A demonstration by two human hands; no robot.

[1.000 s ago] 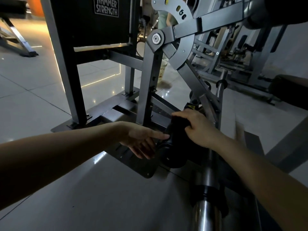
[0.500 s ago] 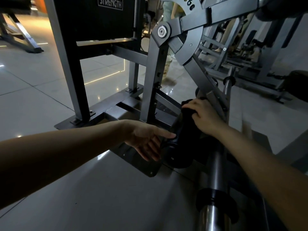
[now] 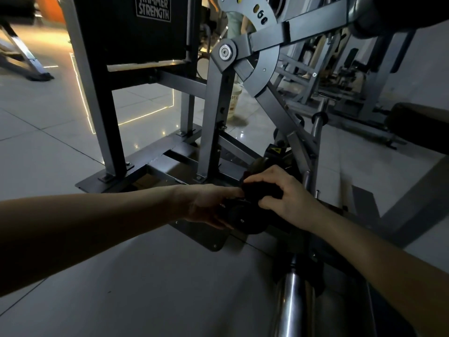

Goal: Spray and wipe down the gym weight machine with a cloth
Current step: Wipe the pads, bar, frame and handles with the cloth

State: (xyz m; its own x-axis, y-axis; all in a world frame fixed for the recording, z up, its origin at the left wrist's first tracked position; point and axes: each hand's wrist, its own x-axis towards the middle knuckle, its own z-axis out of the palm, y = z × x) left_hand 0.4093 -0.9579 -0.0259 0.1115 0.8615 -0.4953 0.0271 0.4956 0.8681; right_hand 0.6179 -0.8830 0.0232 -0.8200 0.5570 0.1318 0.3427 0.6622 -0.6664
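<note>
Two hands are low down on one grey weight machine (image 3: 213,122). The right hand (image 3: 289,198) squeezes one dark cloth (image 3: 261,189) on top of a round black roller (image 3: 245,220). The left hand (image 3: 206,205) touches the roller's end, but it is too dark to see if its fingers curl. The black pad (image 3: 131,27) says "HAMMER STRENGTH". A curved plate (image 3: 261,18) shows "60". One yellow warning sticker (image 3: 275,150) sits behind the roller.

Open floor (image 3: 109,276) left of the base plate (image 3: 206,237) gives free passage to the roller (image 3: 245,220), whose top the right hand (image 3: 284,198) with its cloth (image 3: 260,190) and whose end the left hand (image 3: 206,205) cover. Behind, post (image 3: 213,132), slanted arm (image 3: 279,113) and struts (image 3: 233,144) leave narrow gaps; a chrome bar (image 3: 291,300) blocks the near right.
</note>
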